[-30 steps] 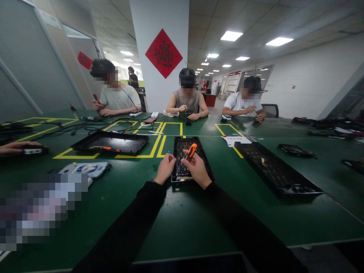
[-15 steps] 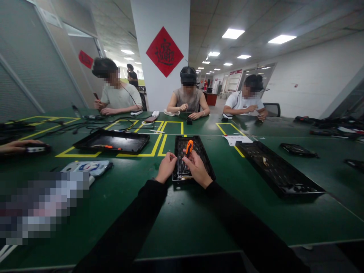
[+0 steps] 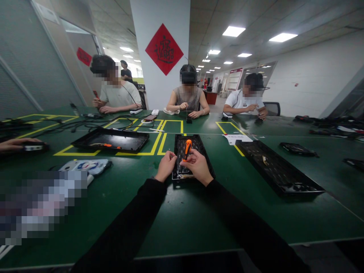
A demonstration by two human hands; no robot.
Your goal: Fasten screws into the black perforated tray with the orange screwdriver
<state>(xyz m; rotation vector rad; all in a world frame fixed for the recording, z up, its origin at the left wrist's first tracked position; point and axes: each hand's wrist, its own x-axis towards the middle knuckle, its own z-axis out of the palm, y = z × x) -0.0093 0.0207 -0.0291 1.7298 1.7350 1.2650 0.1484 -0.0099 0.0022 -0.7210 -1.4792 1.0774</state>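
In the middle of the head view, my right hand [image 3: 199, 167] grips an orange and black screwdriver [image 3: 188, 148]. Its handle points up, and its tip is too small or hidden to make out. Below it lies a long black plastic tray [image 3: 204, 149] with a ribbed floor and small parts near its close end. My left hand [image 3: 166, 167] is at the tray's left edge, fingertips pinched together. Whatever those fingers hold, if anything, cannot be made out.
Black trays [image 3: 119, 137] lie left and right of mine. A white paper [image 3: 238, 139] sits by the right-hand one. Nearer left is a phone in a patterned case [image 3: 88, 166]. Three people sit across the green table [image 3: 182, 223], and another person's hand [image 3: 14, 146] reaches in from the left.
My right hand has shifted slightly left with the screwdriver, whose handle leans a little differently. My left hand remains nearly in place at the tray's edge.
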